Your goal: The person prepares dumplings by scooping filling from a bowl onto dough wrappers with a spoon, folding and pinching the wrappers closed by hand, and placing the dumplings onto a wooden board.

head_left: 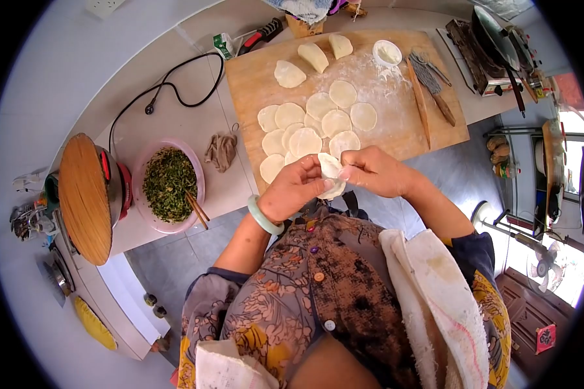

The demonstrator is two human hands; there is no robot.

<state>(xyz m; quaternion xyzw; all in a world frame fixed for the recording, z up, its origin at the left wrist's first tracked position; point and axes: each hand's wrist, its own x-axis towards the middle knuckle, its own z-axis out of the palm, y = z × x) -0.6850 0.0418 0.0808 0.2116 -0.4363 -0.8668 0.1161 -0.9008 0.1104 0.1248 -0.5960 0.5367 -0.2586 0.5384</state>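
Note:
Between my two hands, in front of my chest, is a pale dumpling wrapper (329,165) that looks partly folded; I cannot see whether filling is inside. My left hand (298,184), with a pale green bangle at the wrist, grips its left side between thumb and fingers. On the other side, my right hand (374,171) pinches the edge with thumb and forefinger. Just beyond my hands, several flat round wrappers (336,123) overlap on a floured wooden board (409,139). To the left, a pink bowl (199,170) holds chopped green filling (169,181) with chopsticks (198,211) leaning in it.
Dough pieces (313,57) and a small flour bowl (387,53) sit at the board's far side. A rolling pin (419,104) and a knife (442,107) lie at its right. A crumpled cloth (221,152), a black cable (169,83) and a stove (470,55) are around it.

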